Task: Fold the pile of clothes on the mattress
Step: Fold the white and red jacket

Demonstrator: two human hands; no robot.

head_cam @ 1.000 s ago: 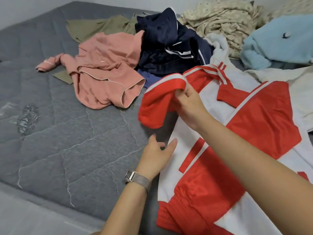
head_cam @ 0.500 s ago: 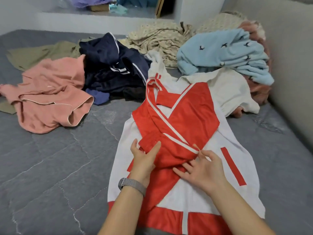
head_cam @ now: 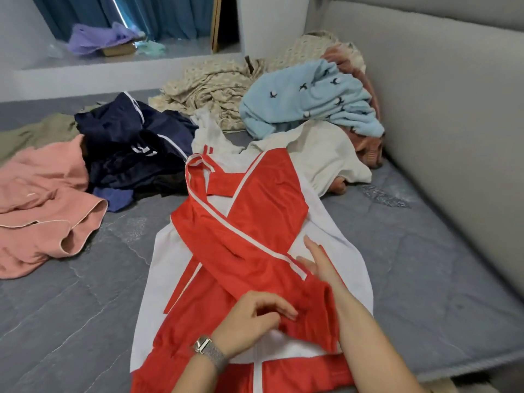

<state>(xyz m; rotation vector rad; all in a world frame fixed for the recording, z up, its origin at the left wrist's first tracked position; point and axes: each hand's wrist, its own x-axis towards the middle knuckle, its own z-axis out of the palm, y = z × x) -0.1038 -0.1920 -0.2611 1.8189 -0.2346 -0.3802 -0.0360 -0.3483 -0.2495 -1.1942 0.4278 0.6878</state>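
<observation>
A red and white jacket (head_cam: 255, 222) lies spread on the grey mattress (head_cam: 71, 307), both sleeves folded across its front. My left hand (head_cam: 249, 319), with a watch on the wrist, pinches the red sleeve cuff near the jacket's hem. My right hand (head_cam: 320, 265) rests flat with straight fingers on the jacket's right side. Behind lie the unfolded clothes: a pink garment (head_cam: 42, 205), a navy one (head_cam: 133, 148), a white one (head_cam: 320, 154), a light blue fleece (head_cam: 309, 100) and a beige patterned cloth (head_cam: 209, 83).
A grey padded headboard (head_cam: 439, 109) runs along the right side of the mattress. An olive garment (head_cam: 37, 134) lies at the far left. A low ledge (head_cam: 119, 61) with blue curtains and small items is beyond the mattress.
The left sleeve has been folded over the jacket's front. My left hand moved down to the cuff and now pinches it; my right hand slid up to the right side.
</observation>
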